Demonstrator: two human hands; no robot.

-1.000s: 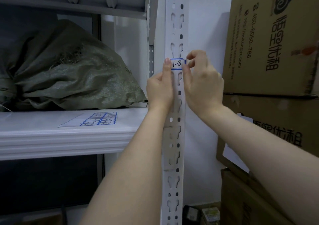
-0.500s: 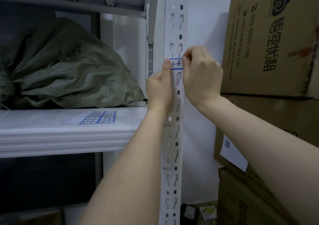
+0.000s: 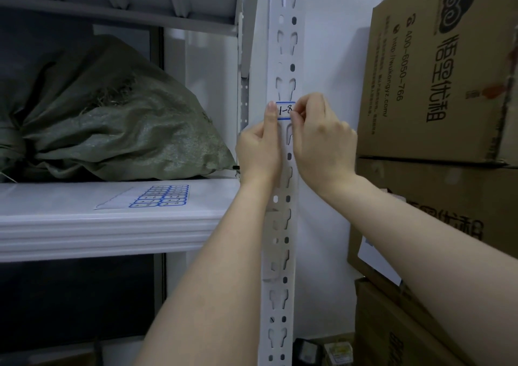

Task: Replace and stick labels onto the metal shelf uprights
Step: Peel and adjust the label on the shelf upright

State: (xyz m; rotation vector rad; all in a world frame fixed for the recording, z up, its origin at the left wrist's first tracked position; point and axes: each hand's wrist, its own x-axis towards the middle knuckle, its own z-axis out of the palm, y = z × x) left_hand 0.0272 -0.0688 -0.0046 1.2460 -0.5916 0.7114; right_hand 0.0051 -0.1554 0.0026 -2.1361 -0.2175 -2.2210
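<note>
Pins label [image 3: 284, 111] against upright [image 3: 277, 295] with left hand [image 3: 259, 149], forefinger straight; pinches its right edge with right hand [image 3: 322, 141]. Seems half-stuck; leaves smoothing, plus spares on label sheet [image 3: 159, 196].

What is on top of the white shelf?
A big green sack sits at the back of the shelf, and a sheet of blue-edged labels lies flat in front. The sack hides whatever is behind it.

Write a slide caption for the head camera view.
Left hand presses and right hand pinches a blue-bordered label on the white shelf upright, label sheet on the shelf.
</note>
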